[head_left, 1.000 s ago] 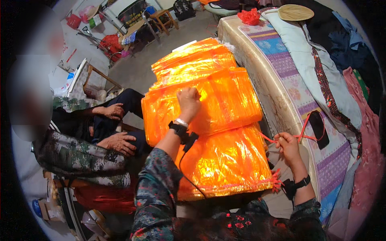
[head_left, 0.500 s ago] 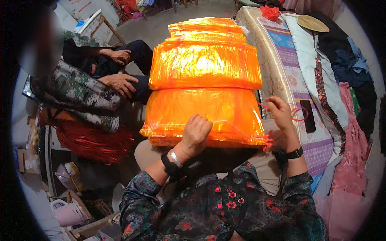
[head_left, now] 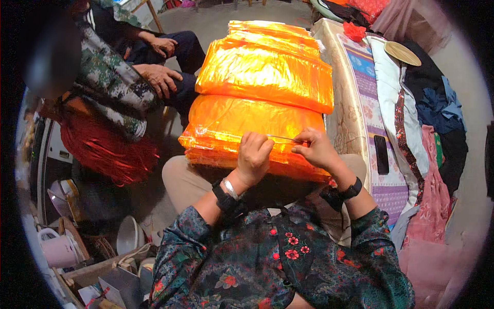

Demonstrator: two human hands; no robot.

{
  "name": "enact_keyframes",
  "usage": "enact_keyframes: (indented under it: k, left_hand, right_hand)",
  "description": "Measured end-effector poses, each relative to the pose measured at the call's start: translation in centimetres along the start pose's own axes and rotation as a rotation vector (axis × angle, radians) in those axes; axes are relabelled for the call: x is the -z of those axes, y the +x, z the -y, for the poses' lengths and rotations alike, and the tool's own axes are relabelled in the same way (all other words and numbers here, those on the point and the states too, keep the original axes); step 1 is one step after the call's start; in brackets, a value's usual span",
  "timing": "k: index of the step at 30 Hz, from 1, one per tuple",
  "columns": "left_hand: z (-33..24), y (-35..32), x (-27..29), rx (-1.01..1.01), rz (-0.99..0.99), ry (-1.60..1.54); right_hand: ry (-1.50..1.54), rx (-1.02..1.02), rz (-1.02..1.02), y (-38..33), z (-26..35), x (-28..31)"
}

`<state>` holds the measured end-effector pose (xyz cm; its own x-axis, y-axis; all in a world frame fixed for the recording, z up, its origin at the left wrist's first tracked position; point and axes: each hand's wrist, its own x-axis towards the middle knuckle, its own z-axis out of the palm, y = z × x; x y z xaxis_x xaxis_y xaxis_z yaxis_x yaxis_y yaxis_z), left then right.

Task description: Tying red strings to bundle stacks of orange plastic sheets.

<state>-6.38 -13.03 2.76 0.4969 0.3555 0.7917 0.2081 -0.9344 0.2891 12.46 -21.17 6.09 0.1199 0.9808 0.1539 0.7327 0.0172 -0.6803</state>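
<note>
The stack of glossy, translucent orange plastic sheets or bags (head_left: 262,67) is located directly in front of the person, its near edge between the beige-trousered knees (head_left: 180,177); it lies in overlapping bundles that run away from the torso, and its surface is creased and strongly reflective. The left hand (head_left: 253,159) is closed, fingers curled, at the near edge of the stack; whether anything is pinched inside it cannot be determined. The right hand (head_left: 320,150) is level with it, just beyond the stack's near right portion, thumb and fingers pinching one end of a thin, dark, needle-like rod (head_left: 283,137). The rod spans the gap between the hands, its other end close to the left fingertips; contact there cannot be confirmed. The left wrist bears a silver-coloured bangle (head_left: 230,189) and a black strap; the right wrist bears a black strap (head_left: 353,189) only. To the right of the stack is a bed with a striped, floral-patterned cover (head_left: 363,98), on which lie a black rectangular phone (head_left: 381,154), a tan woven hand fan (head_left: 402,53) and a crumpled red item (head_left: 355,32). To the left sits another person in a camouflage-patterned jacket (head_left: 116,77), bare hands (head_left: 162,78) resting on dark trousers. Below that person is a bundle of dark red strands (head_left: 105,141); a pink handled container (head_left: 60,251) stands at lower left.
</note>
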Motion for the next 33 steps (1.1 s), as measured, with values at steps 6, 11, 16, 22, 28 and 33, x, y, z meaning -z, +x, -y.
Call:
enact_keyframes:
  k: [6,11,16,22,28,33]
  left_hand:
    - [-0.4,-0.7,0.1,0.045,0.108,0.064]
    - [-0.9,-0.5,-0.7,-0.064,0.091,0.156]
    - [-1.1,0.1,-1.9,-0.102,0.144,0.122]
    - [-0.4,0.1,-2.7,-0.110,0.136,0.127]
    - [-0.2,-0.1,-3.0,-0.029,0.138,0.117]
    - [-0.3,-0.1,-3.0,0.022,0.142,0.115]
  right_hand:
    - [0.175,-0.276,0.232,0.8,-1.7,-0.1]
    - [0.282,-0.368,0.258,1.3,-2.1,-0.3]
    - [0.306,-0.443,0.278,1.7,-2.1,-0.1]
    - [0.405,-0.425,0.262,2.0,-1.7,-0.4]
    - [-0.126,-0.044,0.049,-0.6,-0.1,-0.3]
    - [-0.178,-0.002,-0.107,-1.9,-0.5,-0.9]
